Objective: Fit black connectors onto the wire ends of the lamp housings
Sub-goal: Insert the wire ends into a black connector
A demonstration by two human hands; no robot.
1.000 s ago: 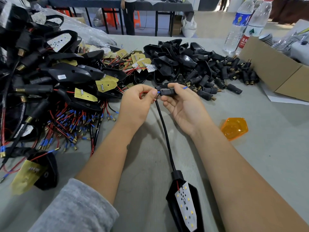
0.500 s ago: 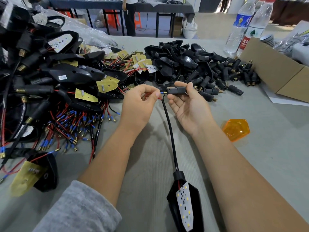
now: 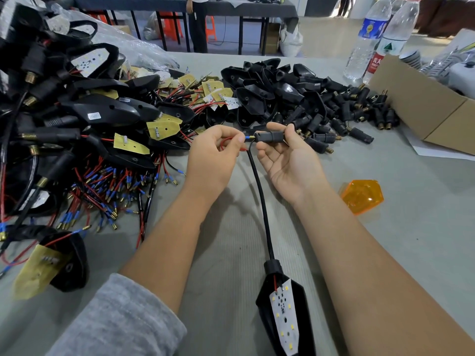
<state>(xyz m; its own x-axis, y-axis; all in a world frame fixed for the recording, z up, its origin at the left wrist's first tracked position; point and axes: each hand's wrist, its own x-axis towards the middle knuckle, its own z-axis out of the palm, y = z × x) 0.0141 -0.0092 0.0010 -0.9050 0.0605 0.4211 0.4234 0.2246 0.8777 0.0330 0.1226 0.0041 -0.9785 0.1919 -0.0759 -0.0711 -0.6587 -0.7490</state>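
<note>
Left hand [image 3: 214, 155] pinches the red wire [image 3: 226, 143], blue-tipped end aimed at the black connector [image 3: 270, 136] pinched by right hand [image 3: 285, 155]. Insertion step; next needs the tip lined up with the bore, then pushed. Lamp housing [image 3: 280, 304] lies near on the grey bench [image 3: 385, 240]; workshop tables behind.

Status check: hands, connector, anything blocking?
Left hand pinches the red wire; right hand grips the connector. Wire tip at the connector's mouth, not yet in. Nothing between them.
</note>
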